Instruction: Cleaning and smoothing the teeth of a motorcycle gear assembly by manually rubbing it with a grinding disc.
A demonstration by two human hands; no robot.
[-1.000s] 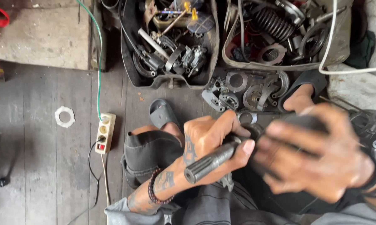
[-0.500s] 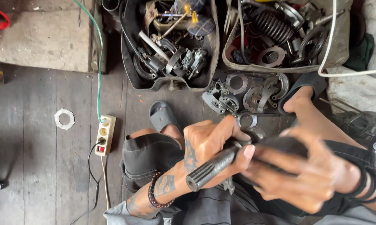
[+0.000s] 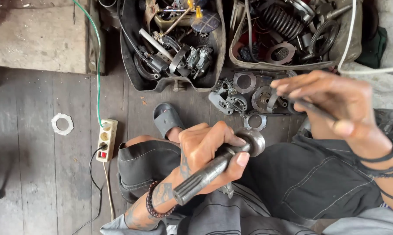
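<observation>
My left hand (image 3: pixel 207 150) grips a grey metal shaft (image 3: pixel 214 170) with a splined lower end and a round disc head (image 3: pixel 254 141) at its upper end. The shaft lies slanted over my lap. My right hand (image 3: pixel 331 102) is raised to the upper right of the disc head, apart from it, with its fingers closed on a thin dark rod-like tool (image 3: pixel 314 109). Black bands circle the right wrist, and a beaded bracelet sits on the left wrist.
Two open tubs (image 3: pixel 133 65) (image 3: pixel 355 41) packed with metal engine parts stand on the wooden floor. Loose metal parts (image 3: pixel 242 93) lie before them. A power strip (image 3: pixel 106 139) with a green cable, a white ring (image 3: pixel 62 123) and my sandalled foot (image 3: pixel 167 119) are at left.
My right hand has let go of the shaft's head end and lifted up and to the right, uncovering the disc head. My left hand keeps hold of the shaft.
</observation>
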